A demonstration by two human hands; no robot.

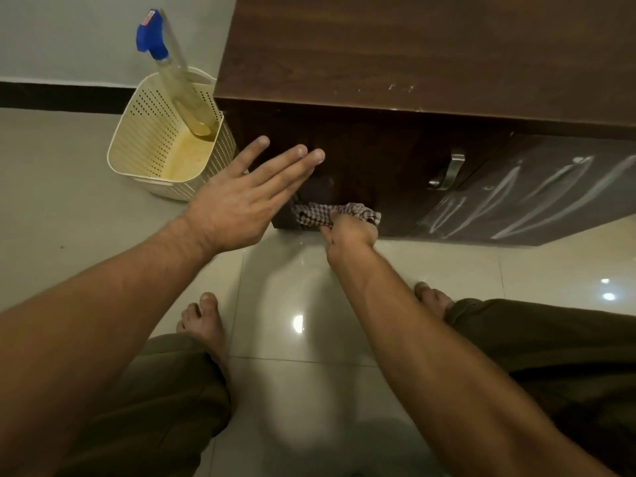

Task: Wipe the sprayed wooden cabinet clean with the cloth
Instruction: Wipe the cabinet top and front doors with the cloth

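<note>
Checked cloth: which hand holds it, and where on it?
The right hand grips the checked cloth bunched at its right end, pressed low on the cabinet door. The left hand is open, holding nothing.

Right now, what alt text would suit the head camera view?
A right hand presses a checked cloth low against a dark wooden cabinet. The left hand hovers open; a spray bottle stands in a basket.
</note>
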